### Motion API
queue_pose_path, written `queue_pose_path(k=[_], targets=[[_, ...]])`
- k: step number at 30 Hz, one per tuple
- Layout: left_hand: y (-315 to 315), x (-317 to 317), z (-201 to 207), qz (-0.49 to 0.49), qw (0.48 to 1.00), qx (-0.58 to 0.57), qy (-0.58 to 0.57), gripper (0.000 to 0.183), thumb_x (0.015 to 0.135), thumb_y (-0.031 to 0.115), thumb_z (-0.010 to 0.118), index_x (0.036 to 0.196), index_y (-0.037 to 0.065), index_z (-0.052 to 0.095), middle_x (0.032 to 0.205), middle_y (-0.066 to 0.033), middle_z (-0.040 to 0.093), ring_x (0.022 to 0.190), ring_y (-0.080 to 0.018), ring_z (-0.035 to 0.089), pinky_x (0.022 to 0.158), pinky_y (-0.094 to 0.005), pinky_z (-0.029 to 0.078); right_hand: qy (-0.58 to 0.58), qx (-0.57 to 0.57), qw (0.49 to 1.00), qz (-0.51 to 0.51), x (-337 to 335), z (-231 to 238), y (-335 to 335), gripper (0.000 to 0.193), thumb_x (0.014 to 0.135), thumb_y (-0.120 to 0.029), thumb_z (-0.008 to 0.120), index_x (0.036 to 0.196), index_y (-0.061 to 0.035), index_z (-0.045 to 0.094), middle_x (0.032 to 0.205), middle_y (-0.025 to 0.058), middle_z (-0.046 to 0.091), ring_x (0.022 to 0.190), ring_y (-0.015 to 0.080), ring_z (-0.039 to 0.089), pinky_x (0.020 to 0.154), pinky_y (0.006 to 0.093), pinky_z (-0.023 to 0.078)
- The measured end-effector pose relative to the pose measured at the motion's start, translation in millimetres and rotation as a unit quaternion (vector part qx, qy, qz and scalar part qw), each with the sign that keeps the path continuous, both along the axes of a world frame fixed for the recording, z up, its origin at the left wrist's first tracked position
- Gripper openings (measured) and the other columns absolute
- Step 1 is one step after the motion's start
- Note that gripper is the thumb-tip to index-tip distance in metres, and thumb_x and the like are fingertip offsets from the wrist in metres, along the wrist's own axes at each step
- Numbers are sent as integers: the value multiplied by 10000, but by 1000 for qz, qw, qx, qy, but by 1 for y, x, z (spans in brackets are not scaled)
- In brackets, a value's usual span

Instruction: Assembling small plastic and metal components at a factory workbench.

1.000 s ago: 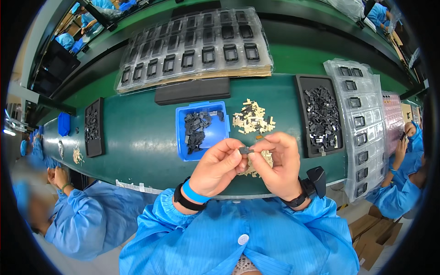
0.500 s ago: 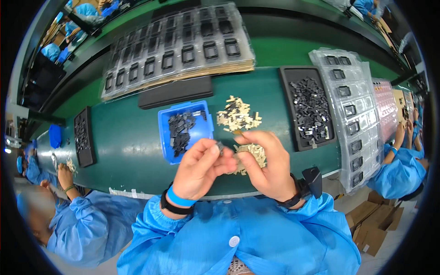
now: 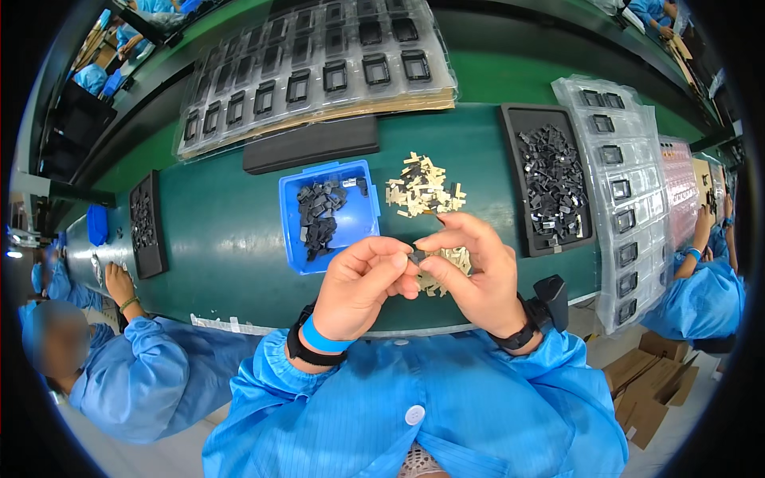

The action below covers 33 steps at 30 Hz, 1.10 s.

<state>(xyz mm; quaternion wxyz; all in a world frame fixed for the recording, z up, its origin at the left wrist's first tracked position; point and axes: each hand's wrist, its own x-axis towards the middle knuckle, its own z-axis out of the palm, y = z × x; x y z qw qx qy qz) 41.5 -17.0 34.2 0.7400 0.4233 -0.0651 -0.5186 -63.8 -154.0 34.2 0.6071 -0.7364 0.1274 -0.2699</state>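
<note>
Both hands meet in front of my chest over the green worktable. My left hand point(image 3: 358, 283) pinches a small black plastic part point(image 3: 417, 256) between thumb and fingertips. The thumb and a finger of my right hand point(image 3: 476, 275) close on the same part from the other side. A small brownish bit shows by the right index fingertip; what it is I cannot make out. Just beyond lies a pile of cream-coloured strips point(image 3: 422, 190), and a second cream pile point(image 3: 456, 259) is partly hidden under my right hand. Left of the hands stands a blue bin point(image 3: 356, 227) holding black parts point(image 3: 319, 211).
A black tray of small dark parts point(image 3: 550, 179) lies to the right, beside clear blister trays with black frames point(image 3: 625, 219). More stacked blister trays point(image 3: 335, 76) stand at the back above a black slab point(image 3: 311, 145). Co-workers in blue sit left point(image 3: 151, 374) and right point(image 3: 701, 295).
My hands have come together: the right thumb and finger now touch the part in my left fingers. The whole view has shifted slightly.
</note>
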Motion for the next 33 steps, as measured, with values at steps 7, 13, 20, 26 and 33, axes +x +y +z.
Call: queue_pose_path(k=[7, 13, 20, 26, 33], targets=[[0, -4, 4, 50, 978, 49, -194, 115, 877, 22, 572, 981, -13, 604, 826, -80, 651, 721, -128, 638, 668, -254, 536, 41, -69, 996, -31, -1, 13, -3, 101, 757, -69, 672, 800, -18, 596, 1105, 160, 478, 961, 270, 536, 841, 352, 430], [0, -8, 10, 56, 969, 67, -233, 106, 859, -3, 584, 958, -25, 615, 816, -76, 648, 721, -118, 636, 649, -239, 530, 85, -124, 988, -34, -1, 23, -1, 113, 699, -65, 676, 749, -32, 580, 1033, 157, 488, 951, 285, 521, 793, 357, 425], [-1, -10, 12, 56, 961, 74, -260, 105, 852, -11, 593, 951, -40, 617, 808, -76, 647, 728, -117, 636, 670, -247, 542, 100, -181, 977, -57, -1, 21, 1, 116, 668, -79, 673, 720, -46, 576, 1009, 152, 488, 936, 311, 501, 791, 376, 408], [-2, -11, 13, 56, 956, 90, -274, 94, 846, -12, 596, 934, -40, 613, 790, -87, 649, 700, -129, 635, 643, -253, 538, 99, -187, 975, -66, 1, 21, 2, 108, 662, -70, 671, 705, -46, 574, 989, 146, 489, 916, 310, 500, 778, 385, 408], [-2, -10, 14, 57, 955, 98, -273, 87, 842, -18, 589, 923, -42, 608, 775, -100, 651, 675, -141, 633, 625, -261, 535, 101, -188, 975, -61, 2, 21, 3, 106, 661, -66, 669, 703, -41, 575, 974, 143, 486, 913, 310, 497, 782, 385, 405]])
